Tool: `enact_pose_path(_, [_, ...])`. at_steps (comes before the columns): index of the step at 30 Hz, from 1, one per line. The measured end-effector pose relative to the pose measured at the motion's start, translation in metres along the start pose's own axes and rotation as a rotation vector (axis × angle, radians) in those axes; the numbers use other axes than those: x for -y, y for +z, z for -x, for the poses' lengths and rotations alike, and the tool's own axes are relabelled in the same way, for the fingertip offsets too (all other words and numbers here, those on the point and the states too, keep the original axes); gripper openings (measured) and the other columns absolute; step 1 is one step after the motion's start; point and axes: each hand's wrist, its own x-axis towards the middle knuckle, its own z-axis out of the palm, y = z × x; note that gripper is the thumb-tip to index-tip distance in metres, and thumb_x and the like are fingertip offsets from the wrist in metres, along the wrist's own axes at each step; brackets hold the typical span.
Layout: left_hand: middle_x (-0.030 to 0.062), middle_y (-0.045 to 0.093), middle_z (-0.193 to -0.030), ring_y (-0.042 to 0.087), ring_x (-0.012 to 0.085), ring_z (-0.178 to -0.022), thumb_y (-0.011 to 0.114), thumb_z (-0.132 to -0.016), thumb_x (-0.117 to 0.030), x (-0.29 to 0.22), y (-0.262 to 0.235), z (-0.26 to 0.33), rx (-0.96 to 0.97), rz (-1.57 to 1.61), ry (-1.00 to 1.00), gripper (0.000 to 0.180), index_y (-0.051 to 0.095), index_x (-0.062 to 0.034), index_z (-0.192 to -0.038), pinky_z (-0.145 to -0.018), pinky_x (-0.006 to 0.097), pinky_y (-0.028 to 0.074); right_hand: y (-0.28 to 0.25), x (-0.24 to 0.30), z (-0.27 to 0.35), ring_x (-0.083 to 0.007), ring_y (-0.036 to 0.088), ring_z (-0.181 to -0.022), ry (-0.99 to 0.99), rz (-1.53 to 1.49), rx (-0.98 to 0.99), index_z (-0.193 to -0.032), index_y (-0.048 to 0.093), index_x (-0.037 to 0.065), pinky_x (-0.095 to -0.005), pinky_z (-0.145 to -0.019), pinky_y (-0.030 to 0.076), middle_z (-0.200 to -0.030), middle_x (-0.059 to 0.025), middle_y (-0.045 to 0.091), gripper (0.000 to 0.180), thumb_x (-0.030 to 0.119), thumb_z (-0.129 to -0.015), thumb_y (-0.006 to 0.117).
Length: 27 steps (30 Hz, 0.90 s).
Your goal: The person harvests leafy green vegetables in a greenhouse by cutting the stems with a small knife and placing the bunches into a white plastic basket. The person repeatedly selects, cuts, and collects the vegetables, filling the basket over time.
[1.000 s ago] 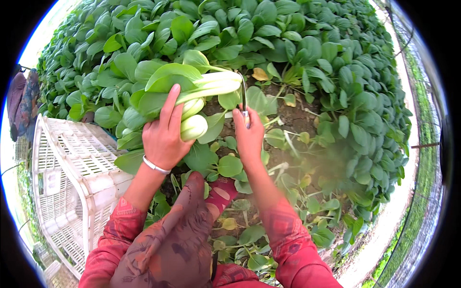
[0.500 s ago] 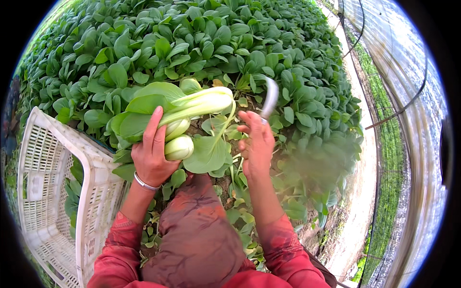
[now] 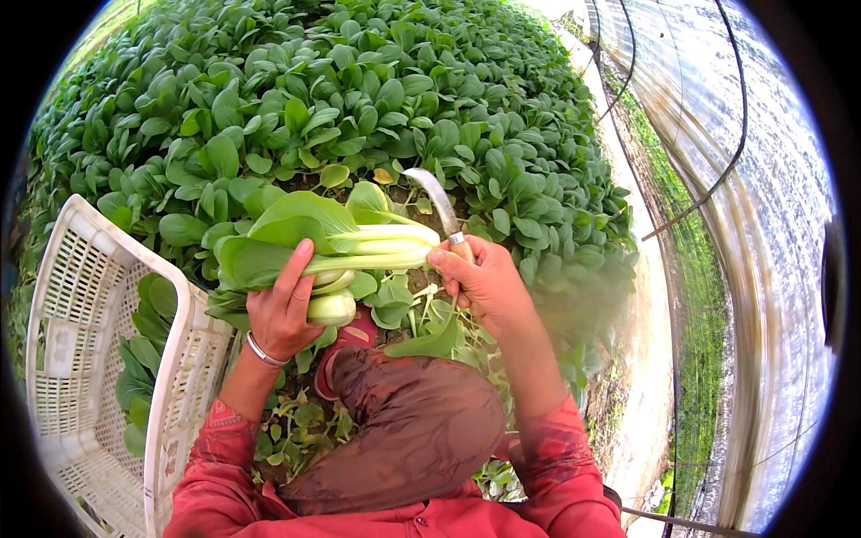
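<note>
1. Left hand [image 3: 285, 309]: fingers curled and clenched round a bunch of cut bok choy [image 3: 334, 249], index finger stretched up along the stalks. The pale stalk ends point toward the right hand; the broad leaves fan out to the left, above the crate.
2. Right hand [image 3: 482, 280]: fist closed on the handle of a small curved knife [image 3: 437, 204]. Blade rises clear of the fist and arcs left over the stalk ends. Thumb lies against the white stalks.
3. The bunch sits at chest level, between both hands, over the bare soil at the bed's near edge.
4. White slatted crate [image 3: 184, 359] stands at the left, a few green leaves inside.
5. Bed of growing greens [image 3: 359, 99] fills the ground ahead.
6. Against half a second earlier: the right hand has closed in to meet the stalk ends; the crate and bunch sit much the same.
</note>
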Motion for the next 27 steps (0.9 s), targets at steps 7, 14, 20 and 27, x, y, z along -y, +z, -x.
enact_pose_path(7, [0.0163,0.056,-0.137,0.065,0.0323,-0.107,0.08,-0.073,-0.024,0.0,-0.001,0.006,-0.016,0.015,-0.034,0.052,0.06,0.004,-0.112,-0.096,0.044,0.05,-0.01,0.0,0.017,-0.0224,0.062,-0.064,-0.347,0.701,-0.466,-0.101,0.062,0.003,-0.033,-0.063,0.05,-0.077,-0.0075,0.067,0.041,0.034,-0.081,0.08])
enact_pose_path(14, [0.0107,0.058,-0.136,0.064,0.0312,-0.108,0.073,-0.072,-0.015,0.004,-0.002,0.004,-0.036,0.033,0.03,0.041,0.064,0.0015,-0.108,-0.096,0.045,0.049,0.006,-0.016,-0.013,-0.0071,0.053,-0.057,0.078,-0.281,-0.145,-0.11,0.064,0.002,-0.0203,-0.043,0.038,-0.081,-0.004,0.063,0.051,0.048,-0.088,0.07])
enact_pose_path(20, [0.0102,0.056,-0.139,0.064,0.0306,-0.106,0.071,-0.07,-0.013,0.006,-0.003,0.016,0.037,0.052,-0.028,0.042,0.063,0.0015,-0.108,-0.093,0.043,0.05,0.03,-0.014,-0.03,-0.0068,0.049,-0.052,0.017,-0.449,-0.117,-0.111,0.059,0.002,-0.0197,-0.041,0.037,-0.077,-0.0026,0.061,0.032,0.025,-0.091,0.071])
enact_pose_path(27, [0.0104,0.056,-0.139,0.066,0.0289,-0.101,0.072,-0.073,-0.017,-0.011,-0.001,0.005,0.068,0.017,-0.112,0.042,0.062,0.0021,-0.109,-0.087,0.038,0.052,0.041,-0.018,-0.046,-0.0149,0.056,-0.063,-0.46,0.144,-0.477,-0.116,0.056,-0.001,-0.0321,-0.056,0.046,-0.08,-0.0061,0.061,0.028,0.012,-0.093,0.064])
